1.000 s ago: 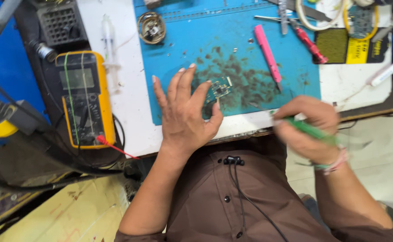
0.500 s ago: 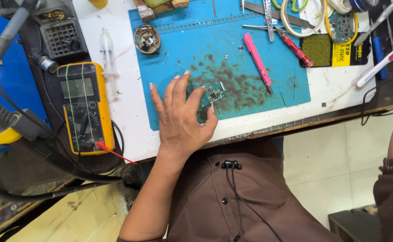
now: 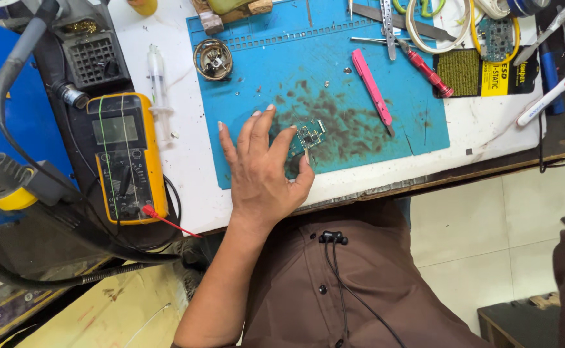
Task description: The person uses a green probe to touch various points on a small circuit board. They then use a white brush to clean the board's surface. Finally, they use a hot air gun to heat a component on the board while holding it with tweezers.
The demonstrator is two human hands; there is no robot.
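Our left hand (image 3: 263, 174) lies flat, fingers spread, gripping nothing, fingertips pinning small green circuit board (image 3: 309, 136) on stained blue silicone work mat (image 3: 360, 77), near front edge. Right hand out of view. We judge: press lightly, avoid components, stop board sliding.

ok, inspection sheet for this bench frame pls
Surface: blue mat on a white bench, stained dark near the board.
Job's things: small circuit board lies on the mat.
Clutter: pink tool, red screwdriver, syringe, round tin, yellow multimeter.
Grippers: left hand flat on the mat, fingertips at the board; right hand out of view.
Cables: red probe lead, black earphone wire.
Surroundings: tiled floor.
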